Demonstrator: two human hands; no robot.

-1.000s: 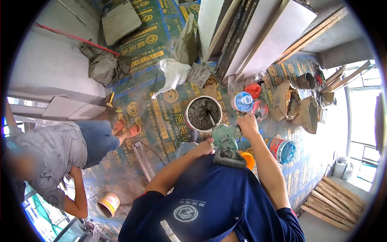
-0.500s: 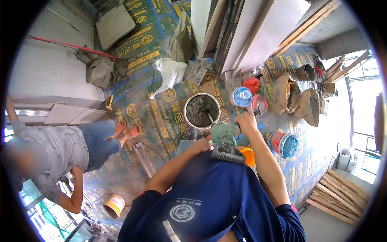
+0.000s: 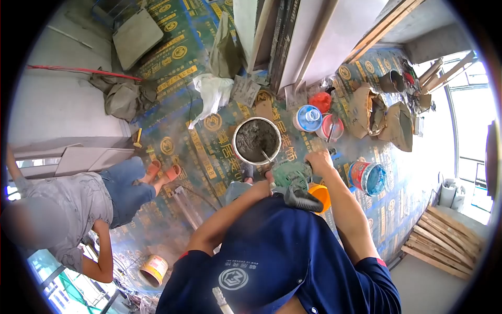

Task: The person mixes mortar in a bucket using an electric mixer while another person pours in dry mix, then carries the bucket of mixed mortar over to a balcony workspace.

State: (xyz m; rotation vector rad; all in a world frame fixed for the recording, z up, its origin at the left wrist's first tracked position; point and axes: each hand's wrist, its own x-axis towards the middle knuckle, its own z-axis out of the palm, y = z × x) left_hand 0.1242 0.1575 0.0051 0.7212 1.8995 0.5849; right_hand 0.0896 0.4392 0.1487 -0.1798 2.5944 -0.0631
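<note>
A green power mixer (image 3: 291, 175) is held close in front of my body, its black rear handle (image 3: 303, 199) against my shirt. My left hand (image 3: 269, 183) is closed on the left side of it. Around the grip on its right side my right hand (image 3: 319, 161) is wrapped. The mixer's rod (image 3: 266, 155) slants down into wet grey mortar (image 3: 255, 140), which fills much of a white-rimmed bucket (image 3: 235, 140) on the floor. The rod's lower end is hidden in the mortar.
Right of the bucket stand a blue-lidded pail (image 3: 307, 119), a pink-rimmed pail (image 3: 334, 129), a blue-stained bucket (image 3: 374, 180) and an orange bucket (image 3: 320, 195). Paper sacks (image 3: 398, 125) lie beyond. A person (image 3: 78, 204) is at left. Planks (image 3: 444, 240) lie at lower right.
The view has shifted slightly, so the bucket and floor items sit a little higher and further left. The rod has moved within the mortar; both hands keep their hold on the mixer.
</note>
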